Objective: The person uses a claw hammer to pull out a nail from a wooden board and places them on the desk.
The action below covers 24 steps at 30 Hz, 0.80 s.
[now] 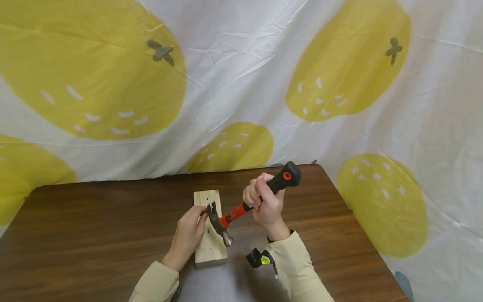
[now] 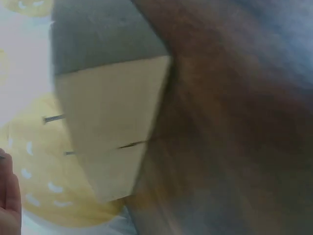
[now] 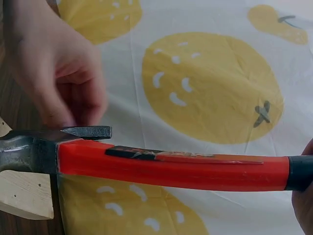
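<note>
Hammer (image 1: 234, 214), steel head above the middle of the wooden block (image 1: 209, 252), its long axis slanting up and away to the block's right, where the black butt points. Its claw is turned toward the block's far end, its striking face toward the near right edge; whether the head touches wood is hard to tell. The person's right hand (image 1: 266, 202), to the block's right, has its fingers wrapped round the black grip. The left hand (image 1: 188, 233), over the block's left edge beside the claw, has thumb and fingers drawn together; I cannot tell whether they pinch anything, the fingertips being blurred and partly covered. In the left wrist view, two nails (image 2: 54, 119) stand out of the block. Right of the block's near end, a sleeve (image 1: 298, 264) partly hides a black object (image 1: 254, 258). Around the block spreads a brown table (image 1: 94, 235); beyond, a fruit-printed cloth (image 1: 234, 84).
</note>
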Available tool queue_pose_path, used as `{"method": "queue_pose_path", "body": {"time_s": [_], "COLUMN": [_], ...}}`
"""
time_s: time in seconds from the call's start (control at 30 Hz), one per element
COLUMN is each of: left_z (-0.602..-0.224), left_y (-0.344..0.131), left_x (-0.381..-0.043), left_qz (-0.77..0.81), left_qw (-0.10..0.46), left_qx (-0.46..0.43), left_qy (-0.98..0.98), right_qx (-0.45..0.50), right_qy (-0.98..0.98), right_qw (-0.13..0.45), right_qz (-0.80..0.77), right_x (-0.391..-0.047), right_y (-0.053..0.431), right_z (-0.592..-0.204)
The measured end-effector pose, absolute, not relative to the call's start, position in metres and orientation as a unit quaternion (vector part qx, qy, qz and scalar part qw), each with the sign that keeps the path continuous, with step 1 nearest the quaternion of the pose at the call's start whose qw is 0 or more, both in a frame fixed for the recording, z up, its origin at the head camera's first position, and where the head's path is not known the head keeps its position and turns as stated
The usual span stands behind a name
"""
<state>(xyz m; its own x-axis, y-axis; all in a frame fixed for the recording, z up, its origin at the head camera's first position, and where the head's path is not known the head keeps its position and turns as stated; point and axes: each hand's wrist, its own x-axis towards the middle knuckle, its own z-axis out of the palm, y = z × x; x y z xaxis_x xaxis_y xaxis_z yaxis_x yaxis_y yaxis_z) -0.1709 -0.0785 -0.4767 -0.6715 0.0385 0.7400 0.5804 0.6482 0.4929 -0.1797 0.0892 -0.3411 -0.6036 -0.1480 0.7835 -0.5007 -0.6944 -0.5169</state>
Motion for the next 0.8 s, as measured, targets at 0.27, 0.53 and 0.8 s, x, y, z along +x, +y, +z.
{"method": "queue_pose_path", "body": {"time_s": [0.27, 0.53, 0.8], "left_z": [-0.447, -0.453, -0.469], "left_y": [-0.117, -0.202, -0.28], "left_x": [-0.19, -0.179, -0.151], "left_qz": [-0.392, -0.316, -0.252], "left_qw": [0.419, 0.353, 0.136], "left_qx": [-0.098, 0.042, 0.147], "left_qy": [-0.813, -0.88, -0.947], "right_qx": [0.403, 0.389, 0.378], "right_qy": [-0.403, -0.402, -0.406], "right_qw": [0.102, 0.106, 0.095], "right_qz": [0.816, 0.822, 0.826], "right_x": [-0.177, -0.183, -0.186], "right_y": [0.091, 0.094, 0.09], "right_z": [-0.347, -0.35, -0.356]}}
